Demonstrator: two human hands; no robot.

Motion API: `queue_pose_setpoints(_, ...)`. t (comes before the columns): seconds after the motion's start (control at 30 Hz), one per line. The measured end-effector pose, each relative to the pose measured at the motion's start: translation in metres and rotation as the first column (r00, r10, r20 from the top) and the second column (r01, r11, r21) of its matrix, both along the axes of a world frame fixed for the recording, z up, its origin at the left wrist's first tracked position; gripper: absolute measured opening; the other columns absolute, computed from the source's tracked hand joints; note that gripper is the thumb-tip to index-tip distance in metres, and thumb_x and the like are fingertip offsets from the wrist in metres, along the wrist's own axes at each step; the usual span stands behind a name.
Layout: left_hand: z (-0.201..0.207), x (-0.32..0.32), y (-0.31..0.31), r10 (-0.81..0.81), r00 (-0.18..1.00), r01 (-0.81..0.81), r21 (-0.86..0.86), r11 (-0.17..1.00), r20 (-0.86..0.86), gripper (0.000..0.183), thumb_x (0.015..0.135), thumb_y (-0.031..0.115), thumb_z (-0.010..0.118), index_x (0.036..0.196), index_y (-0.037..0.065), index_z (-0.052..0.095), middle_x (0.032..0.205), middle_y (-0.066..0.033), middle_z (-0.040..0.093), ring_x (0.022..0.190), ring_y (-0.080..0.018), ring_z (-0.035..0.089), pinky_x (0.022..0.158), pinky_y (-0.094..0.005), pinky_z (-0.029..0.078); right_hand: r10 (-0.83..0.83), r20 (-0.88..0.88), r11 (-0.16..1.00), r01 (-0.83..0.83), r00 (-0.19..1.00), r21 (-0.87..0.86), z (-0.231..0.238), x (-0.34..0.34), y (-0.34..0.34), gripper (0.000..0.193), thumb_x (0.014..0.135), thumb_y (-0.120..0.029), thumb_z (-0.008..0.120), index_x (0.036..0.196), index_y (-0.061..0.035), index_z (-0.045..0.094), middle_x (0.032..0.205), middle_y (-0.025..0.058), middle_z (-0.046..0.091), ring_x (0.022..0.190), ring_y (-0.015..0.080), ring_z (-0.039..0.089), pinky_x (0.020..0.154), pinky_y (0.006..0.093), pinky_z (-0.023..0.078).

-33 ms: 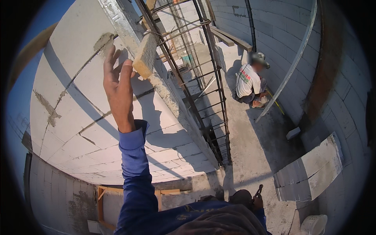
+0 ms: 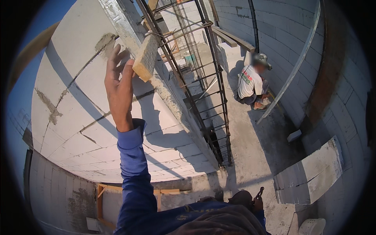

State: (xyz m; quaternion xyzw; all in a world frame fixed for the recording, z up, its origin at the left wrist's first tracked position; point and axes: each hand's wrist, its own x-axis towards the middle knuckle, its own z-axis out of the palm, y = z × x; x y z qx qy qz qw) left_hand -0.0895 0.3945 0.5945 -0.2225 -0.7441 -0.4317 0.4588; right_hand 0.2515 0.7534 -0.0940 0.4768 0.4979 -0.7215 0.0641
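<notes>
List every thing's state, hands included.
Left hand: raised, open
Wood block: tilted beside left hand, contact unclear
Right hand: closed around plier-like tool
Plier-like tool: held, open or shut unclear
Rebar cage: upright, bare
Metal straightedge: tilted
Co-worker: crouching

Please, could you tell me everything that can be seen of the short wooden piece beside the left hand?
The short wooden piece looks pale tan and rough, with a squared, yellower near end. It lies at a slant by the edge of the block wall; its far end meets the steel bars, where wire seems wrapped. The left hand is close beside it; contact is unclear.
</notes>
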Motion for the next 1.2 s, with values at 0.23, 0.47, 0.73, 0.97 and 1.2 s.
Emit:
queue_pose_setpoints(0.23,0.022,-0.001,0.006,-0.23,0.908,0.143,0.257,0.956,0.349,0.054,0.101,0.034,0.064,0.137,-0.006,0.055,0.118,-0.0152,0.067,0.104,-0.0177,0.066,0.084,-0.0291,0.054,-0.059,0.028,0.969,0.064,0.998,-0.24,-0.067,-0.028,0.112,0.018,0.088,-0.009,0.057,0.105,-0.0075,0.053,0.079,0.009,0.058,0.061,0.0227,0.06,0.054,0.0377,0.053)
queue_pose_setpoints(0.47,0.049,0.012,-0.015,-0.342,0.8,0.055,0.507,0.86,0.493,0.052,0.101,0.04,0.063,0.131,-0.003,0.058,0.112,-0.0124,0.068,0.102,-0.0185,0.066,0.087,-0.0319,0.055,0.065,0.11,0.982,-0.044,0.992,-0.182,-0.042,-0.117,0.232,0.028,0.088,0.0,0.051,0.112,-0.0118,0.043,0.066,0.0096,0.051,0.048,0.0212,0.053,0.04,0.037,0.047)
queue_pose_setpoints(0.73,0.104,0.006,-0.043,-0.588,0.785,0.301,0.711,0.635,0.193,0.019,0.095,0.005,0.071,0.109,-0.003,0.061,0.086,-0.0086,0.065,0.072,-0.0143,0.062,0.064,-0.0219,0.056,0.129,0.114,0.956,-0.093,0.985,-0.278,-0.074,-0.19,0.282,0.026,0.087,-0.001,0.05,0.111,-0.01,0.042,0.065,0.0105,0.05,0.046,0.0232,0.051,0.041,0.0392,0.046)
queue_pose_setpoints(0.97,0.119,0.085,-0.079,0.004,0.971,0.163,0.67,0.724,-0.241,0.016,0.091,0.005,0.075,0.1,-0.005,0.066,0.099,-0.0121,0.065,0.091,-0.0195,0.065,0.081,-0.0299,0.06,0.313,0.094,0.941,-0.295,0.945,-0.165,-0.081,-0.176,0.233,0.018,0.089,-0.003,0.052,0.104,-0.0095,0.043,0.067,0.011,0.05,0.046,0.0251,0.05,0.042,0.0418,0.046)
queue_pose_setpoints(1.2,-0.085,0.213,-0.1,0.752,0.485,-0.864,0.111,0.491,0.447,0.04,0.09,0.032,0.078,0.113,0.0,0.07,0.11,-0.0158,0.069,0.095,-0.0201,0.069,0.078,-0.0262,0.056,0.384,0.118,0.909,-0.352,0.916,-0.225,-0.116,-0.181,0.223,0.019,0.09,-0.003,0.052,0.105,-0.0112,0.043,0.067,0.011,0.049,0.048,0.0259,0.05,0.041,0.0425,0.044)
